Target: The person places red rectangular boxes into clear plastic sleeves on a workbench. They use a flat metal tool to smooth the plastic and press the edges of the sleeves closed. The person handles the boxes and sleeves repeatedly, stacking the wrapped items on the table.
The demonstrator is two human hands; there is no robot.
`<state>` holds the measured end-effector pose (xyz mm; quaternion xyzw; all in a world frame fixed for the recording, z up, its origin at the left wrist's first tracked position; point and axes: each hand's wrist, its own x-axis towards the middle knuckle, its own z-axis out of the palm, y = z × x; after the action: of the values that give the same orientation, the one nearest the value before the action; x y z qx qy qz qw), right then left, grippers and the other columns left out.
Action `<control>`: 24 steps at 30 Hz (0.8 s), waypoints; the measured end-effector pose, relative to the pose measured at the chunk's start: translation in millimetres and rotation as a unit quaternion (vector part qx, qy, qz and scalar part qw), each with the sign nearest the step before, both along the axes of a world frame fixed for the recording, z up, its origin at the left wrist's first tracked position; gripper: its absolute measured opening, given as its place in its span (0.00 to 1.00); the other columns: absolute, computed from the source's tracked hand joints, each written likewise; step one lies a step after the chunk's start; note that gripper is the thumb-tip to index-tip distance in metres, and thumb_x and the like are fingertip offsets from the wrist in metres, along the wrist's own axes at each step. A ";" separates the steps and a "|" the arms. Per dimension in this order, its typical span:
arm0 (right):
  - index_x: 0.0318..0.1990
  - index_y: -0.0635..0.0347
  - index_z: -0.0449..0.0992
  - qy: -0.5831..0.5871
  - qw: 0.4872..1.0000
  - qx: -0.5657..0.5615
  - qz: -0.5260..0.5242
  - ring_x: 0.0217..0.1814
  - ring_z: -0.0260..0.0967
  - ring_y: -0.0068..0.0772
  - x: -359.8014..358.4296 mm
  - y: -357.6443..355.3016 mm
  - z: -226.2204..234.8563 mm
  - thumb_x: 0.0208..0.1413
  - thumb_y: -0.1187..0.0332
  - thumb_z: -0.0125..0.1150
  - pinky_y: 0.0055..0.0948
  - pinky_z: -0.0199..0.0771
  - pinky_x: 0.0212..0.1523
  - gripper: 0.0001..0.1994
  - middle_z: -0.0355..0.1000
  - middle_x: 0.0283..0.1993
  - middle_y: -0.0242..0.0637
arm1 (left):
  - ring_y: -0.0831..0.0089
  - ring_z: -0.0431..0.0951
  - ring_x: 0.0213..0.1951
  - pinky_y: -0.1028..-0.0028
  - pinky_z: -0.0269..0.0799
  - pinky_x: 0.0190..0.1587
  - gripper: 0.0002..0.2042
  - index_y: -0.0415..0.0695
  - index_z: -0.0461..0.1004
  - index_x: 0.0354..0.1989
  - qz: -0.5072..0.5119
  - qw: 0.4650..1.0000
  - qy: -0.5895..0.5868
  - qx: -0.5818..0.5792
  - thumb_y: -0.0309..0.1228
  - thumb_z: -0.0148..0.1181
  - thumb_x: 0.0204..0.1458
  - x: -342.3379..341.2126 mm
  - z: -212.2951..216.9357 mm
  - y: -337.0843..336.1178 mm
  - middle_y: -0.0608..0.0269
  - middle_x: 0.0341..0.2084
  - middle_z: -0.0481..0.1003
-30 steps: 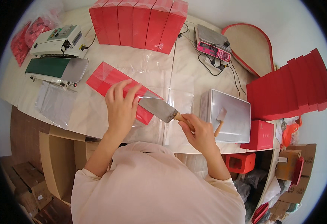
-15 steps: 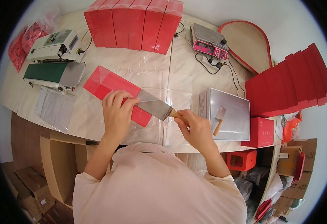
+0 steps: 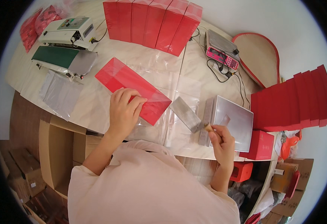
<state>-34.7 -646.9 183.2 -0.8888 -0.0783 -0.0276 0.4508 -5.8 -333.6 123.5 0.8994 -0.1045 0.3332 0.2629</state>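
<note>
A flat red box [image 3: 148, 89], sleeved in shiny clear plastic, lies slanted on the table in front of me. My left hand [image 3: 124, 112] is on its near side, fingers curled and pressed together on the plastic at its edge. My right hand [image 3: 222, 142] grips the short wooden handle of a cleaver [image 3: 186, 114] with a broad, flat metal blade. The blade is just right of the red box's corner, apart from it, slightly blurred. Beneath my right fingers stands a white box with a shiny grey top [image 3: 240, 117]; a faint blade shape shows on it, printed or real I cannot tell.
A row of tall red boxes [image 3: 148, 26] stands at the back. On the left is a sealing machine [image 3: 66, 61] beside clear bags [image 3: 60, 93]. A scale with cables [image 3: 223, 48] and stacked red boxes [image 3: 290, 100] are on the right. An open carton [image 3: 57, 156] stands below the left edge.
The cleaver has come off the red box, moving right and toward me in my right hand. My left hand stays at the box. The whole view has shifted a little.
</note>
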 end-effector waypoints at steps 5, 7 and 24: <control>0.44 0.65 0.75 -0.069 0.997 -0.038 -0.015 0.22 0.66 0.22 16.4 35.1 -23.0 0.60 0.71 0.62 0.21 0.64 0.23 0.09 0.75 0.27 0.39 | 0.61 0.72 0.44 0.58 0.65 0.53 0.07 0.46 0.77 0.32 -0.005 1.000 0.008 0.021 0.22 0.65 0.43 0.2 1.3 2.6 0.64 0.36 0.73; 0.44 0.64 0.75 -0.111 0.991 -0.077 0.008 0.21 0.68 0.24 19.0 43.0 -25.8 0.59 0.71 0.63 0.22 0.65 0.22 0.08 0.75 0.28 0.41 | 0.62 0.72 0.44 0.57 0.64 0.55 0.06 0.46 0.77 0.33 -0.004 0.999 0.026 0.023 0.23 0.64 0.46 -1.2 4.9 4.5 0.64 0.36 0.73; 0.45 0.60 0.77 -0.223 0.957 -0.149 0.112 0.14 0.60 0.31 16.5 63.7 -28.9 0.55 0.70 0.65 0.30 0.56 0.13 0.11 0.65 0.19 0.31 | 0.69 0.75 0.38 0.58 0.64 0.57 0.15 0.47 0.77 0.41 -0.116 0.990 0.067 0.050 0.40 0.68 0.48 -29.0 18.6 25.1 0.66 0.33 0.76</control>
<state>-18.2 -583.2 154.3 -0.9025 -0.2794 -0.1627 0.2844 -34.9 -308.6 142.2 0.9134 -0.2069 0.2335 0.2614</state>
